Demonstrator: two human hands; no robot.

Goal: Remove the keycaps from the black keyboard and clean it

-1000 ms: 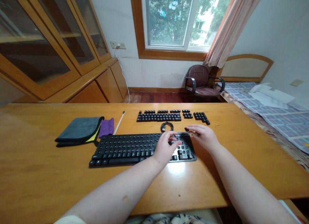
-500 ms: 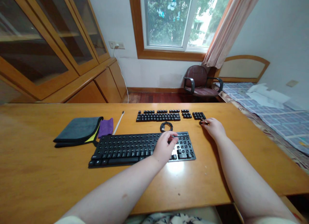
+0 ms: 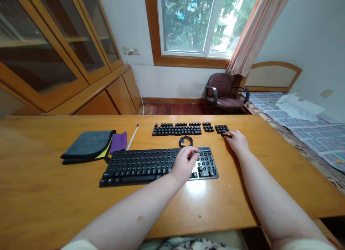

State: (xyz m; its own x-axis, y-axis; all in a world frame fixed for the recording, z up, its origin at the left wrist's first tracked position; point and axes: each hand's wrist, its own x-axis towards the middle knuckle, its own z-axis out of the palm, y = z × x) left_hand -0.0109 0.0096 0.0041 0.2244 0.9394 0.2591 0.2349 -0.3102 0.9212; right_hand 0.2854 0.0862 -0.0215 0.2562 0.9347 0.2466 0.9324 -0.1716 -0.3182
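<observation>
A black keyboard (image 3: 140, 163) lies on the wooden table. Most of its upper rows are bare switches, while keycaps sit along the bottom and at the lower right. My left hand (image 3: 185, 162) rests over the right part of the keyboard, fingers curved and thumb apart, nothing seen between them. At the right, my right hand (image 3: 236, 140) pinches a small black keycap (image 3: 223, 134) at the near edge of the number-pad keycaps (image 3: 221, 128); the fingers partly hide it. Further left, other removed keycaps (image 3: 176, 130) stand in rows, beside a smaller group (image 3: 208, 129).
A coiled black cable (image 3: 185, 141) lies behind the keyboard. To the left are a folded grey cloth (image 3: 87, 145), a purple cloth (image 3: 118, 142) and a thin white brush (image 3: 133, 137). A chair (image 3: 222, 90) stands beyond the table and a bed (image 3: 299, 120) to the right.
My right hand has moved slightly left, bringing the keycap in against the number-pad group. My left hand has stayed in place over the keyboard.
</observation>
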